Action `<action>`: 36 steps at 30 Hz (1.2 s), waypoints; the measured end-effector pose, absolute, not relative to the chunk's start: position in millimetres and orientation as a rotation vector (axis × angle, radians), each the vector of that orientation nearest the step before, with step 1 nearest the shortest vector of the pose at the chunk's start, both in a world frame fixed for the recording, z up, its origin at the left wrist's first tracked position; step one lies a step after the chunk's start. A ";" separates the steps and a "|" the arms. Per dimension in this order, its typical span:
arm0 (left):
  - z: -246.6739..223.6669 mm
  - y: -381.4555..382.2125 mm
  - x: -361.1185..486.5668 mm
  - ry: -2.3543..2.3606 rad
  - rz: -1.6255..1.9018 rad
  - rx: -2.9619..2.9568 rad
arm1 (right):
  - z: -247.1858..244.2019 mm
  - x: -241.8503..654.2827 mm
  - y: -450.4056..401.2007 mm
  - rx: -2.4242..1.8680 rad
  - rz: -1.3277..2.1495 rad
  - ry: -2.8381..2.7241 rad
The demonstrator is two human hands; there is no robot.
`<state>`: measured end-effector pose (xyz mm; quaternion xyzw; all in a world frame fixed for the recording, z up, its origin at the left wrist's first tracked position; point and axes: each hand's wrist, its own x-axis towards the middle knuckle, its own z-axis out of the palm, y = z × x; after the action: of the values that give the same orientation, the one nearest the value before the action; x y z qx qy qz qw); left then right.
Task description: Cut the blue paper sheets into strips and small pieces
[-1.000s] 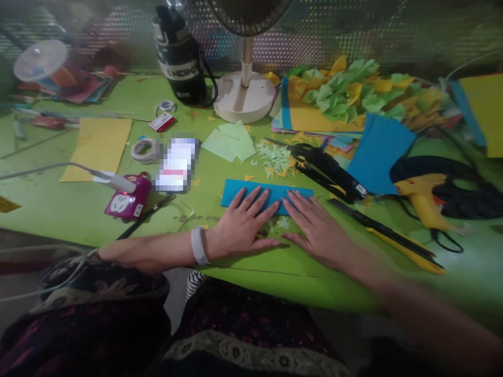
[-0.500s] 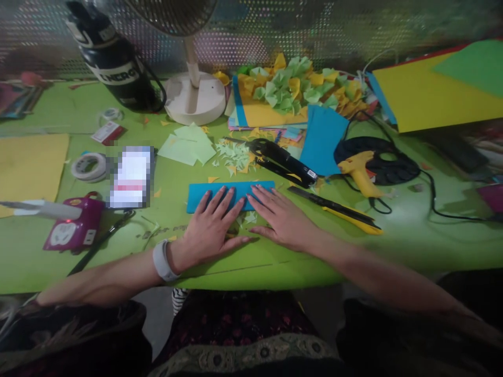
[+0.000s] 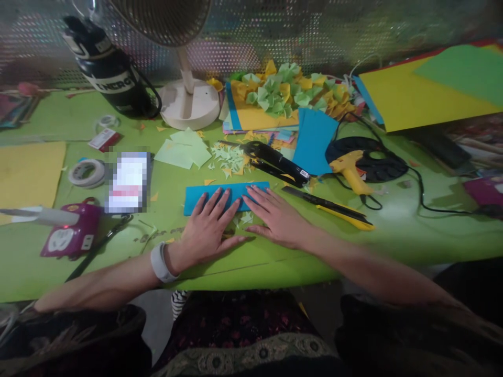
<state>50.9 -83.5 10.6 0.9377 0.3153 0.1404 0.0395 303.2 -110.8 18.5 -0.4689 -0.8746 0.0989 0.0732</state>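
Observation:
A folded strip of blue paper (image 3: 193,199) lies flat near the front of the green table. My left hand (image 3: 208,228) rests on its left and middle part, palm down with fingers spread. On the right part lie the fingertips of my right hand (image 3: 277,217), also flat and apart. Small pale green scraps show between the hands. Just right of the strip is a yellow and black cutter (image 3: 334,207), and behind it a black stapler (image 3: 277,162). More blue paper (image 3: 315,139) lies farther back.
Folded green and orange pieces (image 3: 279,94) are heaped at the back beside a fan (image 3: 190,107) and a black bottle (image 3: 118,78). A yellow glue gun (image 3: 351,170) lies right; a phone (image 3: 128,180), tape (image 3: 87,173) and a purple device (image 3: 73,230) are left.
The view has shifted slightly, so the table's items appear a little farther left. Both hands stay flat on the blue strip, with no clear movement against it.

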 end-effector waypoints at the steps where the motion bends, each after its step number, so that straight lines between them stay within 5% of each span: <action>1: 10.3 -83.5 50.9 0.971 0.431 2.874 | 18.4 303.3 -110.8 -1.410 0.297 -2.629; 22: 15.6 -85.6 61.7 1.088 0.256 2.872 | 2.3 317.6 -107.2 -1.248 0.097 -2.649; 36: 17.1 -72.0 56.6 1.008 0.174 2.837 | 12.7 301.7 -94.0 -1.445 0.275 -2.664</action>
<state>56.6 -72.0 17.1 0.9388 0.3336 0.0577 0.0631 301.7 -94.0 12.7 -0.4743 -0.8743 0.0904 0.0492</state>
